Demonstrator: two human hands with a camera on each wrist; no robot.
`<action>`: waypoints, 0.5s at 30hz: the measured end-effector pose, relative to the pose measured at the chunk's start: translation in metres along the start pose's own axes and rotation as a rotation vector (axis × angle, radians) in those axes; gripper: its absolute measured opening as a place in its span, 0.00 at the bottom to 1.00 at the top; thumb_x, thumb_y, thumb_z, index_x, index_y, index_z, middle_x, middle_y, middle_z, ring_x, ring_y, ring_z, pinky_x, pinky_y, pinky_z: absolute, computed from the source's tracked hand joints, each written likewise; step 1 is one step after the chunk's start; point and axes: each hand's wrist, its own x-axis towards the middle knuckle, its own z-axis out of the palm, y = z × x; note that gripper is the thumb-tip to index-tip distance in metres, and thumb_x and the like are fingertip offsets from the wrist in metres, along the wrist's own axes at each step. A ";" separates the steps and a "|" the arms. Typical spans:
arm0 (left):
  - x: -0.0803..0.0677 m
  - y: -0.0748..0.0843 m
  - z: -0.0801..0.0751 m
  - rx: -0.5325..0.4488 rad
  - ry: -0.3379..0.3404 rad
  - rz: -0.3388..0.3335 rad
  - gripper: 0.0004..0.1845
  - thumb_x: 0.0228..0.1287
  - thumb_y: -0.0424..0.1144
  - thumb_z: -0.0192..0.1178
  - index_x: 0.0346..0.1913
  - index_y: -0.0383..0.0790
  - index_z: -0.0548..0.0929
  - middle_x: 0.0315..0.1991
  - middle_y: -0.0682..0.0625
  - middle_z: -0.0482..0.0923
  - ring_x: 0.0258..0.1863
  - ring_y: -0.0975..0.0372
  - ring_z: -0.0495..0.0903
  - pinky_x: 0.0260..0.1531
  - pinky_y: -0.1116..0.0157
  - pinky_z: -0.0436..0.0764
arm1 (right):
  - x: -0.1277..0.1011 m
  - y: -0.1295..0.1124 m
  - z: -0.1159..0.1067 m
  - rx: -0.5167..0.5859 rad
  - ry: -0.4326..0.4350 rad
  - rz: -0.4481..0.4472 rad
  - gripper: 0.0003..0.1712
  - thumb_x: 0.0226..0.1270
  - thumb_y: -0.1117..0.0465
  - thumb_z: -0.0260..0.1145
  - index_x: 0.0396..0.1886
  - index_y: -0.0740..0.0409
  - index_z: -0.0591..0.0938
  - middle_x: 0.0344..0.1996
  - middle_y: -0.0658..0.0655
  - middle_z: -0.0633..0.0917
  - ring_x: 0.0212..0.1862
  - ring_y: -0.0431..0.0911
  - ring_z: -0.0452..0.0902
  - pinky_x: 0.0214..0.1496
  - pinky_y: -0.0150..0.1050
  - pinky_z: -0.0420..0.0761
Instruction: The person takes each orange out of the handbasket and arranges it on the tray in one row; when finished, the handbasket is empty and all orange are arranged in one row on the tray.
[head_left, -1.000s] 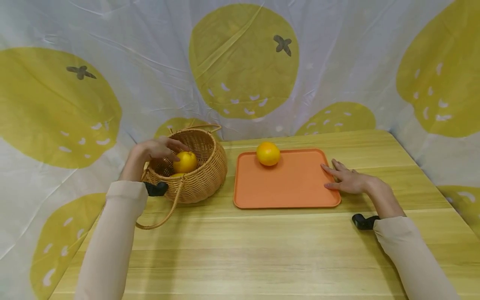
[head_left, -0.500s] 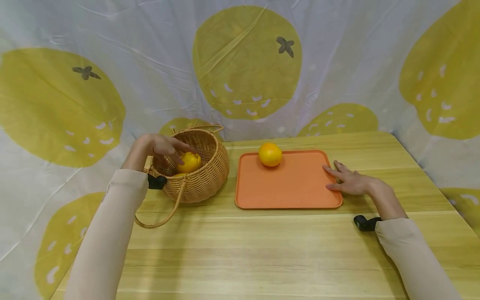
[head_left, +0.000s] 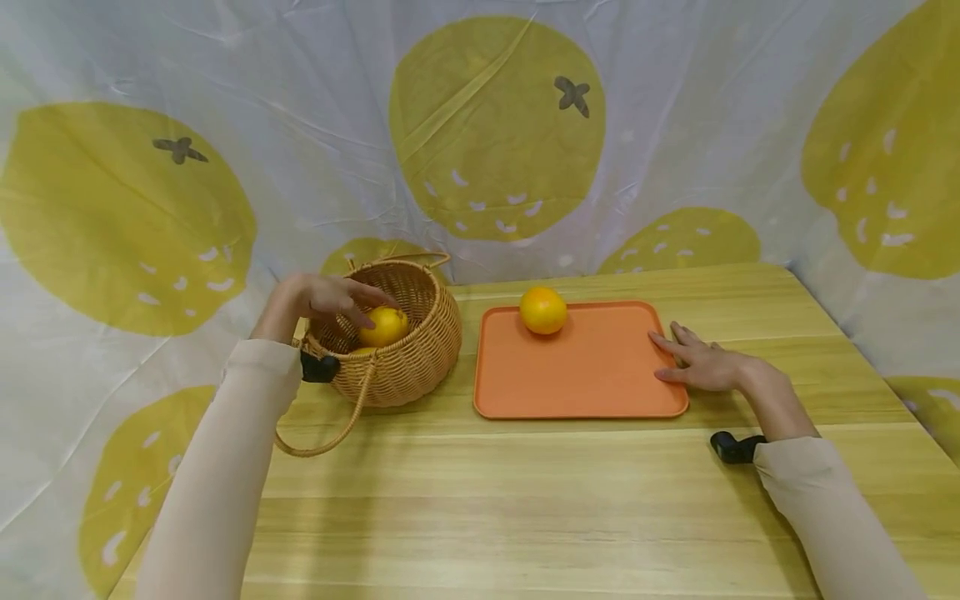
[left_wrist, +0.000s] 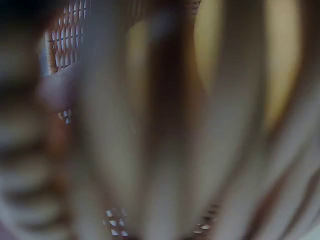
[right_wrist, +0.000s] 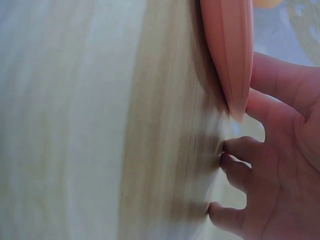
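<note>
Two oranges are in view, and your hands sit well apart at either side of the wooden worktop (head_left: 525, 492). On the left, your left hand (head_left: 318, 297) reaches into the mouth of the wicker basket (head_left: 408, 367), its fingers curled over the top of the orange in the basket (head_left: 384, 326) and touching it; whether they truly grip it you cannot tell from the head view, and the left wrist view is too blurred to help. The basket stands upright near the back edge, its loose handle (head_left: 330, 433) lying on the wood in front. Just to its right lies the orange tray (head_left: 585, 375), flat, with the second orange (head_left: 543, 310) resting at its far edge. At the tray's right rim your right hand (head_left: 705, 365) lies flat, fingers spread and relaxed, fingertips touching the rim; the right wrist view shows the thumb (right_wrist: 280, 82) against the tray's edge (right_wrist: 230, 55).
</note>
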 end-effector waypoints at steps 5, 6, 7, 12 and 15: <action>0.001 -0.001 0.001 -0.028 -0.041 -0.010 0.38 0.78 0.38 0.57 0.84 0.42 0.51 0.83 0.31 0.36 0.82 0.35 0.36 0.78 0.34 0.50 | 0.002 0.001 0.002 -0.005 0.004 0.004 0.50 0.80 0.44 0.59 0.83 0.69 0.47 0.78 0.82 0.33 0.79 0.77 0.25 0.72 0.80 0.31; 0.001 0.001 0.000 -0.026 -0.057 -0.021 0.39 0.78 0.38 0.57 0.84 0.42 0.50 0.83 0.30 0.35 0.82 0.35 0.35 0.78 0.35 0.49 | 0.002 0.002 0.002 -0.007 0.004 0.007 0.50 0.80 0.44 0.59 0.83 0.69 0.47 0.79 0.81 0.33 0.79 0.77 0.25 0.72 0.79 0.31; 0.001 0.004 -0.001 -0.021 -0.074 -0.033 0.40 0.78 0.38 0.57 0.84 0.42 0.49 0.83 0.30 0.34 0.82 0.35 0.34 0.78 0.35 0.49 | 0.002 0.002 0.002 -0.007 0.005 0.008 0.50 0.80 0.45 0.59 0.83 0.68 0.47 0.79 0.81 0.33 0.79 0.77 0.25 0.72 0.79 0.31; 0.000 0.017 -0.005 -0.014 -0.144 -0.114 0.44 0.77 0.39 0.58 0.85 0.46 0.43 0.83 0.31 0.29 0.82 0.33 0.34 0.77 0.35 0.54 | 0.002 0.004 0.001 -0.009 0.006 0.008 0.50 0.80 0.45 0.59 0.83 0.68 0.47 0.79 0.81 0.33 0.79 0.77 0.25 0.72 0.80 0.31; 0.000 0.022 -0.008 -0.058 -0.187 -0.166 0.46 0.77 0.39 0.59 0.85 0.49 0.42 0.84 0.33 0.27 0.81 0.33 0.41 0.74 0.36 0.63 | 0.002 0.003 0.001 -0.010 0.006 0.007 0.50 0.80 0.45 0.59 0.83 0.69 0.47 0.78 0.81 0.33 0.79 0.77 0.25 0.72 0.80 0.31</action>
